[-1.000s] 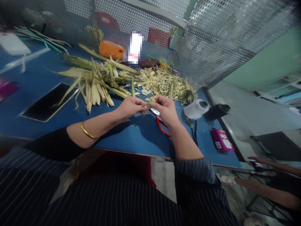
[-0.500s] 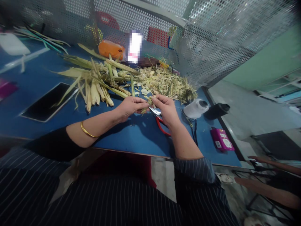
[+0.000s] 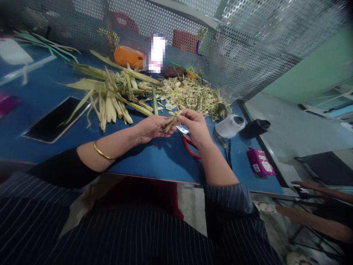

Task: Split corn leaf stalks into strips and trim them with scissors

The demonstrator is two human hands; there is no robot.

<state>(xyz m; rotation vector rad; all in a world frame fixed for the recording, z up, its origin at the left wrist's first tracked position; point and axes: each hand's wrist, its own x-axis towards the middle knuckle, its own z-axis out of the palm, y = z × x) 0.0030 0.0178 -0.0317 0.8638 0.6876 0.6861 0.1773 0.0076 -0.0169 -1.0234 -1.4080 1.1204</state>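
Observation:
Between my two hands is a small bundle of pale green corn husk strips [image 3: 171, 124]. My left hand [image 3: 151, 129] pinches it from the left, fingers curled beneath it. From the right, my right hand [image 3: 194, 125] grips its upper end between thumb and fingers. Red-handled scissors [image 3: 189, 147] lie on the blue table [image 3: 138, 158] just under my right hand, which hides part of them. Beyond my hands spreads a heap of shredded husk [image 3: 193, 95]. To the left lies a pile of longer corn husks [image 3: 111, 103].
A dark flat panel with a pale rim [image 3: 55, 121] lies on the left. A white thread spool [image 3: 229, 126], a black spool [image 3: 255, 129] and a purple packet [image 3: 260, 162] stand right. An orange packet [image 3: 128, 57] sits before the perforated metal screen [image 3: 176, 25]. Another person's leg [image 3: 311, 219] shows lower right.
My left hand has turned slightly, and its fingers now curl under the bundle, whose strips point down and left. My right hand keeps its pinch. The scissors stay in place.

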